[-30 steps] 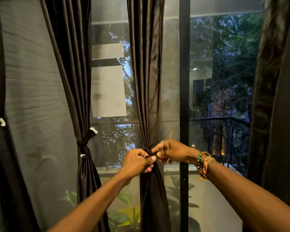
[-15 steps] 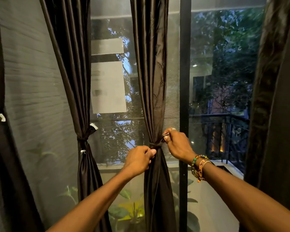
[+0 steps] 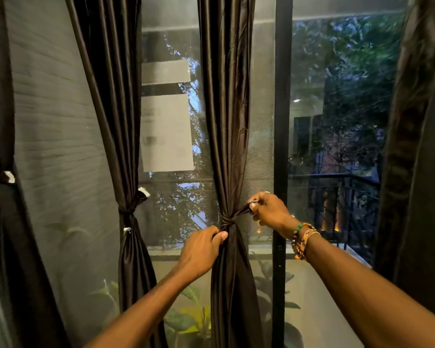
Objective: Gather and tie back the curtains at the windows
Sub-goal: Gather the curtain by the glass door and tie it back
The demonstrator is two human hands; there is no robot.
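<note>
No legible text; marks on pale paper [image 3: 166, 133] and wristband [image 3: 310, 232] too blurred.

The curtains are carried at the window [image 3: 261, 136], whose glass is divided by a dark frame bar [image 3: 283, 109]; a left curtain [image 3: 111, 96] and a middle curtain [image 3: 226, 96] are hung before the glass, each cinched at the waist, the middle one by a knotted tie [image 3: 227, 220]; a right curtain [image 3: 417, 159] is seen at the edge; a small pale rectangle [image 3: 165, 71] and a large pale rectangle [image 3: 167, 133] are shown at the glass.

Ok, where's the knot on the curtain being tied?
In the head view, the knot sits centre frame on the middle curtain, between the left hand and right hand, left of the black window post.
</note>
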